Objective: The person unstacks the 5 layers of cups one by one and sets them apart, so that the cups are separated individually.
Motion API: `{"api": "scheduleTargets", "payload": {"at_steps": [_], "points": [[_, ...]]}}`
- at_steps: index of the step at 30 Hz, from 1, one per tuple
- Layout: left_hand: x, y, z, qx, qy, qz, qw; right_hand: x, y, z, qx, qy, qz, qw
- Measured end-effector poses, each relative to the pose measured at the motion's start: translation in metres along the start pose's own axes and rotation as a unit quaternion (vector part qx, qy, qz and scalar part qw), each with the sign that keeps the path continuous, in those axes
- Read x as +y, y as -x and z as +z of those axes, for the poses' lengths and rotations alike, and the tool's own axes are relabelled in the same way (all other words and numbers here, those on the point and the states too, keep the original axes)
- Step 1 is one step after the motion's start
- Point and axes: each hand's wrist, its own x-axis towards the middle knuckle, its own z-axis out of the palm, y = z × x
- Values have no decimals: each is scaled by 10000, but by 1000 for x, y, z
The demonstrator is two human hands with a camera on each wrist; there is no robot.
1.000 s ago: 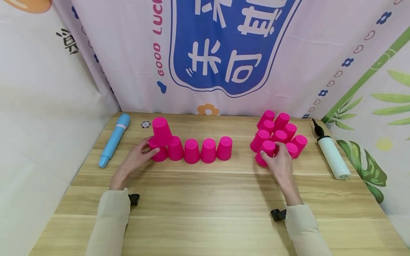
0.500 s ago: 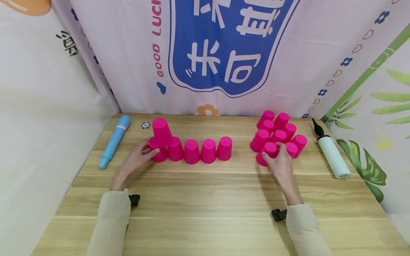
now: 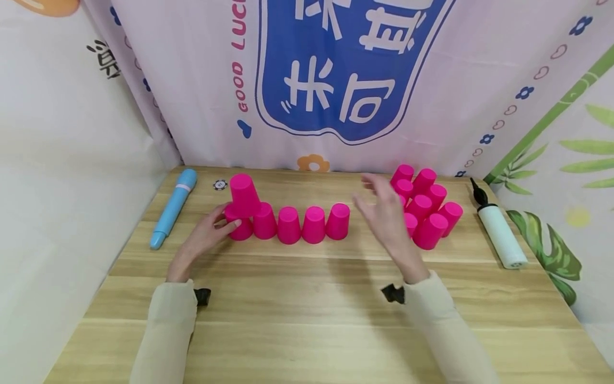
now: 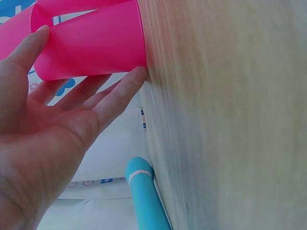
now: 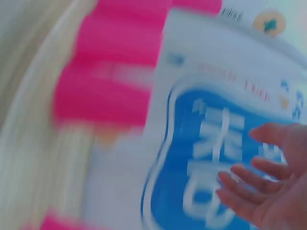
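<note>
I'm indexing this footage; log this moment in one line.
left hand: grips leftmost pink cup of bottom row | right hand: empty | upper pink cup: atop row's left end

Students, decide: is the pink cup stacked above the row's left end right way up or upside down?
Upside down: in the head view, the stacked cup has its closed, narrower base facing up.

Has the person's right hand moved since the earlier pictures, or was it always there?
Yes. In the head view, the right hand has moved left, farther from the pump and nearer the row of cups.
</note>
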Motion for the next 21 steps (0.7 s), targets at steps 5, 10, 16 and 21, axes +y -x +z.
{"api": "scheduleTargets", "payload": {"at_steps": [5, 10, 16, 21], "points": [[-1, 1, 2, -5, 51, -12, 10000, -44, -29, 59, -1272, -1177, -431, 9839], [-1, 0, 4, 16, 65, 12, 10000, -72, -51, 101, -2301, -1146, 4, 9664], [1, -1, 2, 12, 32, 19, 10000, -86, -64, 125, -2792, -977, 536, 9537], [1, 2, -1, 30, 26, -22, 10000, -90, -67, 139, -2917, -873, 552, 9509]]}}
